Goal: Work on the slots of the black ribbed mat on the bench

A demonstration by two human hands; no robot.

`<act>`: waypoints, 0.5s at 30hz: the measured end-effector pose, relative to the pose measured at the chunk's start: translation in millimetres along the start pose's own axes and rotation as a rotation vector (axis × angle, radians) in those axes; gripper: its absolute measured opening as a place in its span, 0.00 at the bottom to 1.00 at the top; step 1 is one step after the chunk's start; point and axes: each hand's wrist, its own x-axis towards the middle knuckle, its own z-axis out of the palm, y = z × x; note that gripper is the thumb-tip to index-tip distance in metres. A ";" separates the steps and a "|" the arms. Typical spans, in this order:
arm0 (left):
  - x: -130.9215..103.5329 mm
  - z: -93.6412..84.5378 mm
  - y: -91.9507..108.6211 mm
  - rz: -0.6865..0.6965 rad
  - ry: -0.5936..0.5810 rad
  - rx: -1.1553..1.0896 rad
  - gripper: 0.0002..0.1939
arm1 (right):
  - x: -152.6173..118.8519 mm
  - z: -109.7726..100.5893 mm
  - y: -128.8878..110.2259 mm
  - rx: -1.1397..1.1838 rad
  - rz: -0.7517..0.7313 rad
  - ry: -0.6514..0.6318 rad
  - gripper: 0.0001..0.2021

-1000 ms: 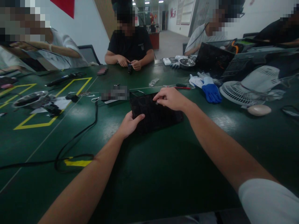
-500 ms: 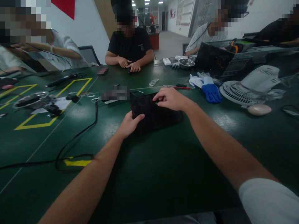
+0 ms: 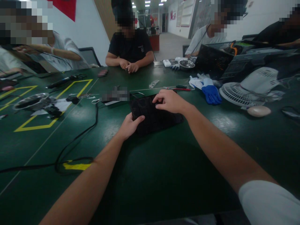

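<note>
Black panel (image 3: 150, 118) sits over the green table (image 3: 164, 175), between your hands. Left hand (image 3: 130, 125) grasps the panel's left edge, thumb on top; right hand (image 3: 170, 100) curls over the panel's far part. Step, judged: finger work on its face; next move likely calls for steady left support. Left fingers hidden behind the panel; cannot tell whether the right pinches anything; surface detail lost in darkness.

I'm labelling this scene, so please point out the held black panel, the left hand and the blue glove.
Black panel (image 3: 156, 118), head view: near its middle.
Left hand (image 3: 128, 127), head view: thumb side.
Blue glove (image 3: 212, 94), head view: blue portion.
</note>
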 end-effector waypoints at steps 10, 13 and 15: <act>-0.2 0.3 0.7 0.007 0.003 -0.011 0.26 | -1.1 6.4 -1.4 -0.047 0.017 0.063 0.08; -0.2 0.3 0.8 0.017 0.007 0.004 0.26 | -0.8 9.3 -1.1 -0.059 0.027 0.088 0.06; -0.1 0.4 0.6 0.020 0.011 0.009 0.26 | -0.7 10.8 -1.2 -0.066 0.037 0.097 0.06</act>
